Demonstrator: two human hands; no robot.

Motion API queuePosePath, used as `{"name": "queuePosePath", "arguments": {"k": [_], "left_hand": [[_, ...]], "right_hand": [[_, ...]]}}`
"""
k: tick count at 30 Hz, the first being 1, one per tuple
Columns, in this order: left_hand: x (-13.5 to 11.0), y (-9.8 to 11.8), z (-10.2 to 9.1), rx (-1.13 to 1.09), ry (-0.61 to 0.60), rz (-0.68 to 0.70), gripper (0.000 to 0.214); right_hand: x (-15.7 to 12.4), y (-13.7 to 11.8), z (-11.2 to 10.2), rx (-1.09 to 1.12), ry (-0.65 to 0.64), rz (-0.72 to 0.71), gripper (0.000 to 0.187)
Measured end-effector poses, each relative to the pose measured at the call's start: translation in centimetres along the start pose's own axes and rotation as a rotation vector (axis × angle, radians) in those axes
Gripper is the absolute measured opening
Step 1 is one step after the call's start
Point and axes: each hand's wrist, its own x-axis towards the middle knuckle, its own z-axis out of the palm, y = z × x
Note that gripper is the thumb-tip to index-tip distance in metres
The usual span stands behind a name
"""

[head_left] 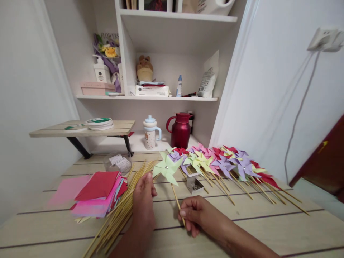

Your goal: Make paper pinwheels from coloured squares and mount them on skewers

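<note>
A light green paper pinwheel (pixel 166 167) on a thin wooden stick (pixel 176 200) stands tilted in front of me. My right hand (pixel 195 214) pinches that stick near its lower end, thumb on top. My left hand (pixel 144 195) is beside the pinwheel's left blade, fingers curled in and thumb raised; whether it touches the paper is hard to see, and its palm side is hidden. Under and left of that hand lies a loose bundle of wooden sticks (pixel 118 218). A small open box (pixel 195 184) with little metal pieces sits right of the pinwheel.
Many-coloured pinwheels (pixel 224 165) lie at the back right. Stacked paper squares (pixel 98 188) and a clear round container (pixel 117 163) are at left. Behind stand a spotted cup (pixel 150 138), a red jug (pixel 180 132) and a raised stand (pixel 120 129) holding tape rolls (pixel 99 124).
</note>
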Motion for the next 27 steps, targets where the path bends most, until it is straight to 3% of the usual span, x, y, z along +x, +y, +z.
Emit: {"name": "queuePosePath", "arguments": {"k": [6, 12, 21, 27], "left_hand": [[-1.5, -0.2, 0.3, 0.195, -0.054, 0.080, 0.054], [-2.4, 0.0, 1.4, 0.510, -0.209, 0.127, 0.066], [-2.3, 0.8, 2.1, 0.574, -0.197, 0.048, 0.077], [-1.4, 0.4, 1.6, 0.617, -0.251, 0.106, 0.075]], "right_hand": [[-0.2, -1.3, 0.0, 0.077, 0.059, -0.103, 0.032], [-0.6, -3.0, -1.4, 0.098, 0.113, -0.208, 0.031], [-0.5, -4.1, -4.3, 0.076, 0.198, -0.255, 0.020], [-1.2, -5.3, -6.4, 0.042, 0.310, -0.304, 0.022]]}}
